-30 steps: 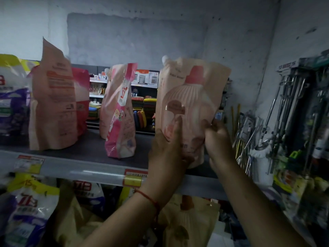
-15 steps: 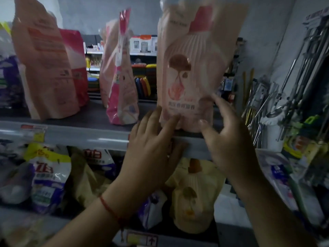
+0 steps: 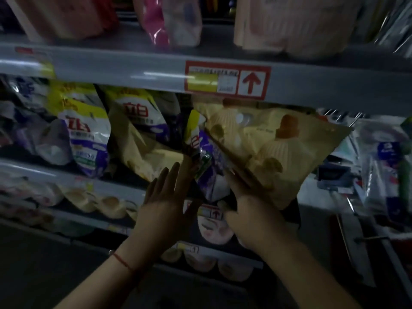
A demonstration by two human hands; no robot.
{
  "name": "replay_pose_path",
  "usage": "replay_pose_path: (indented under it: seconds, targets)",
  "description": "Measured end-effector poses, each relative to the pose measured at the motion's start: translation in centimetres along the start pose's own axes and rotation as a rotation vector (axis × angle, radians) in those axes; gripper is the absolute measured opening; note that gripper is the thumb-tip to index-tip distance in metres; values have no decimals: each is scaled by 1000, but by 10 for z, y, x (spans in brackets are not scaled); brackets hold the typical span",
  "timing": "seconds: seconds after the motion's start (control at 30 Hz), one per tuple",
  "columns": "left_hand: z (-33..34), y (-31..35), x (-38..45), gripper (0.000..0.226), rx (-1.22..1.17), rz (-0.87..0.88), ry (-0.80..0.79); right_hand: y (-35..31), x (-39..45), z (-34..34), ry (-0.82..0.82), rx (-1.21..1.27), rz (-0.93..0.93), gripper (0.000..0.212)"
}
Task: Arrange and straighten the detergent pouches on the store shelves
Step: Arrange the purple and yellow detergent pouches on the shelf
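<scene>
A yellow detergent pouch with an orange cap print leans tilted on the middle shelf, under the red price label. My right hand grips its lower left edge. My left hand is flat with spread fingers in front of a purple and white pouch and touches nothing I can make out. Another yellow pouch slumps to the left. White, yellow and purple pouches stand further left. The pink pouch stands on the top shelf.
More pink pouches stand on the top shelf. Rounded pale packs line the lower shelves. Hanging packaged goods on hooks crowd the right side. A red arrow label is on the shelf edge.
The view dropped from the top shelf to the middle shelf. Both hands left the pink pouch and came down; my right hand took hold of the tilted yellow pouch.
</scene>
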State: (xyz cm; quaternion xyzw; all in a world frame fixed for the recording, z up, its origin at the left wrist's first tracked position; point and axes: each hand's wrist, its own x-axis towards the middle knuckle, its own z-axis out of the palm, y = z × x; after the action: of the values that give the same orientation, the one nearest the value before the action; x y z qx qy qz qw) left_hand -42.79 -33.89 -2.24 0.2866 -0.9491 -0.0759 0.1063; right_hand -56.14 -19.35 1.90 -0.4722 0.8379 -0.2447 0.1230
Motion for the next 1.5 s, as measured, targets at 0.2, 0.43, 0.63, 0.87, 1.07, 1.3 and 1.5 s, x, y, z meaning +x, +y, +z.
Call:
replay_pose_path:
  seconds: [0.2,0.43,0.63,0.87,1.07,1.3,1.5]
  targets:
    - [22,-11,13,77,-77,-93,-111,-6,54,23,-94,-180,22,72]
    - [19,-6,21,83,-105,-31,-57,-12,107,33,-33,-353,18,77]
    - [17,-6,27,82,-114,-80,-87,-19,128,53,150,-446,85,81]
    - [14,-7,27,80,-80,-107,-120,-22,154,48,213,-470,231,25]
    - [16,-7,25,76,-130,-114,-112,-12,144,36,233,-408,130,36]
    - [27,8,26,53,-660,-144,62,-3,126,27,330,-221,44,36]
    - [12,45,27,58,-1538,-669,-468,4,103,16,400,-34,-14,34]
